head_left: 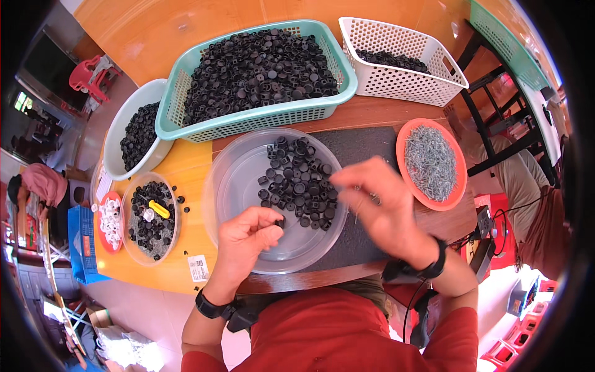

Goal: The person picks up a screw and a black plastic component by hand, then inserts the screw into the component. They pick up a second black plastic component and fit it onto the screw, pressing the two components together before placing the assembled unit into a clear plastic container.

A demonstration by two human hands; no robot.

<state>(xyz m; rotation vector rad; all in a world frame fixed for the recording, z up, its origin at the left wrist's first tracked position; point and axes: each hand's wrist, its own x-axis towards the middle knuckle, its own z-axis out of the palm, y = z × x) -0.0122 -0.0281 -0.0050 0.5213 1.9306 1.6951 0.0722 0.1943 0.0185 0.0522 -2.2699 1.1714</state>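
Note:
Between the thumb and finger of my left hand (248,239) is a small black plastic cap (280,223), held over the near side of a clear round tub (238,170). A pile of black plastic caps (299,183) lies inside that tub. My right hand (384,208) hovers at the tub's right rim, its fingers curled and blurred by motion. Small silvery metal pieces (375,198) show between its fingers and palm. To its right, an orange plate (401,162) bears a heap of thin silvery metal pins or screws (435,162).
A green basket (248,127) of black parts stands behind the tub, beside a white basket (396,84). On the left are a pale basin (118,133), a clear bowl (127,229) with a yellow-handled tool (159,209), and a plate of white pieces (110,220). A dark mat (365,142) lies under the tub.

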